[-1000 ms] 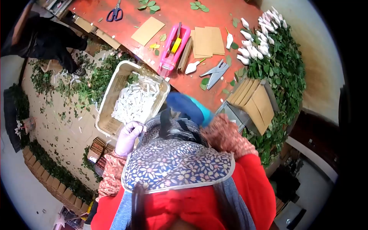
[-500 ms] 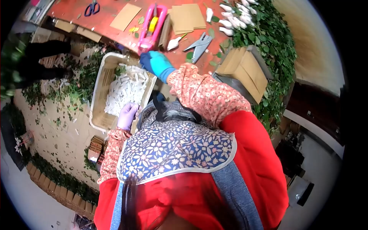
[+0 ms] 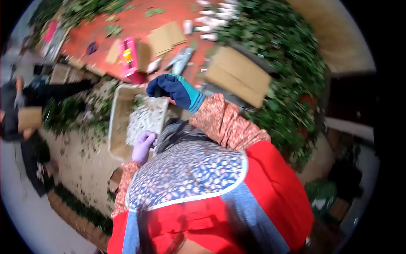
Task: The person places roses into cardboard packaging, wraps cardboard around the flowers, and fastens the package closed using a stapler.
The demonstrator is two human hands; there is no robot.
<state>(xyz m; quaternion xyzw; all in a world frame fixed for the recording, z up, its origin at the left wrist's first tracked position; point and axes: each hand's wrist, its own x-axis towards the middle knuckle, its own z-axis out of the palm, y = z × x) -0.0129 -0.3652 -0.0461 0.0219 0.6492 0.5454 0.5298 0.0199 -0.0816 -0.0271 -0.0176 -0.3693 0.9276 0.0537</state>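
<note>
My right hand (image 3: 175, 92), in a navy and teal glove, is raised over the right rim of a pale plastic basket (image 3: 112, 127). Its fingers are curled closed; what they may hold is hidden. White paper strips (image 3: 146, 120) fill much of the basket. My left hand (image 3: 144, 147), in a thin purple glove, is at the basket's near right corner with fingers pinched together, the contents too small to make out. Beyond my right hand, a pink tape dispenser (image 3: 131, 63) with a yellow roll stands at the edge of the red table (image 3: 99, 31).
Near the dispenser lie a grey plier-like tool (image 3: 181, 61), a white-wrapped bud (image 3: 154, 65) and cardboard pieces (image 3: 167, 37). A folded cardboard piece (image 3: 239, 76) rests by leafy stems (image 3: 279, 63) and white-wrapped flower heads (image 3: 213, 19). Another person (image 3: 12, 110) is at left with cardboard.
My right hand has drawn back from the tape dispenser toward my body and turned, fingers curled. My left hand stays by the basket. The view has shifted, showing more of the person at left.
</note>
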